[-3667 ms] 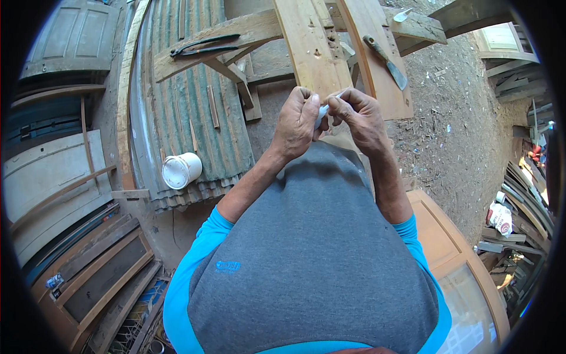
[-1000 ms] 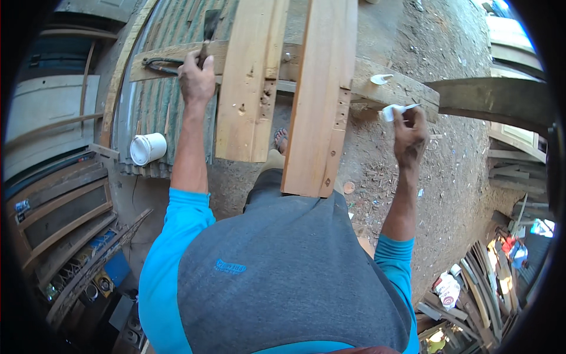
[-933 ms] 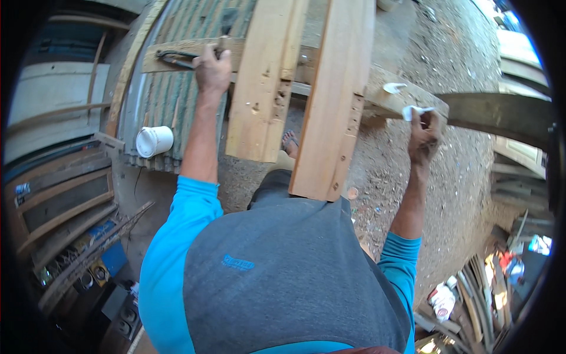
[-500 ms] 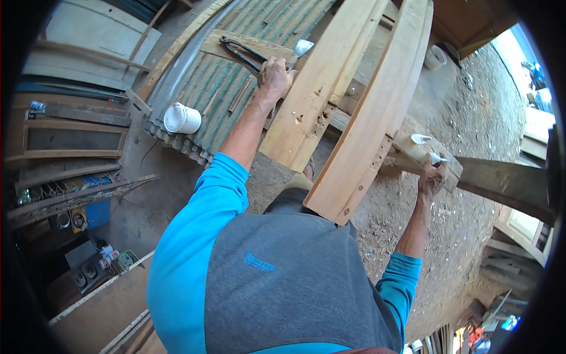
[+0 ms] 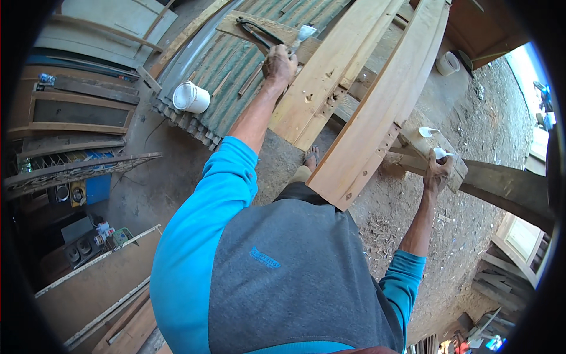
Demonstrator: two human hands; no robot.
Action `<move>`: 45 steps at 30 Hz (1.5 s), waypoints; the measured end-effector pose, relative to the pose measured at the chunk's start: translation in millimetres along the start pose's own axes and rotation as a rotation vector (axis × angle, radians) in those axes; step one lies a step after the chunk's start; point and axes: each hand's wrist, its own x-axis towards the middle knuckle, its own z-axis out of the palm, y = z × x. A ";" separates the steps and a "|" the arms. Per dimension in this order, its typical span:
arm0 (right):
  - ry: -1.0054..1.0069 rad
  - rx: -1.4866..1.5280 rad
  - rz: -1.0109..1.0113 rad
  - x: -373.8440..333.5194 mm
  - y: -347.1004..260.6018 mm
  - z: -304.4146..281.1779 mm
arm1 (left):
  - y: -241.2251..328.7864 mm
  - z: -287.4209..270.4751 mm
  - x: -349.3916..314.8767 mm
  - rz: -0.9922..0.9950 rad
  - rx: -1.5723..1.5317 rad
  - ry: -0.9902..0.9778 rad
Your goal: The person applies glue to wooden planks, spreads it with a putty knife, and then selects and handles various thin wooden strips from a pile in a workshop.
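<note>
My left hand [image 5: 279,64] is closed around the handle of a putty knife [image 5: 305,33] with a white-smeared blade, beside the left long wooden plank [image 5: 342,53]. Just behind that hand, dark long-handled pincers [image 5: 259,32] lie on a short board [image 5: 233,23]. At the right, my right hand [image 5: 437,177] is closed on a small white piece with a pointed tip [image 5: 442,153], over the end of a wooden support board [image 5: 457,171]. A similar white pointed piece [image 5: 428,131] lies farther back on that board. The right long plank [image 5: 377,133] lies between my hands.
A white bucket [image 5: 191,97] stands on corrugated sheeting [image 5: 227,112] at the left. Another white bucket [image 5: 448,64] is on the ground at the far right. A thick beam [image 5: 507,189] juts out at the right. Wooden frames [image 5: 82,112] are stacked at the far left.
The view has shifted, so the planks and bucket appear farther right. The putty knife blade now points more upward in my left hand. My right hand stays at the white piece.
</note>
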 end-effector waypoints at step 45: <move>-0.488 0.737 0.482 -160.4 -98.6 50.1 | 172.3 38.4 -3.5 1.180 0.340 -0.416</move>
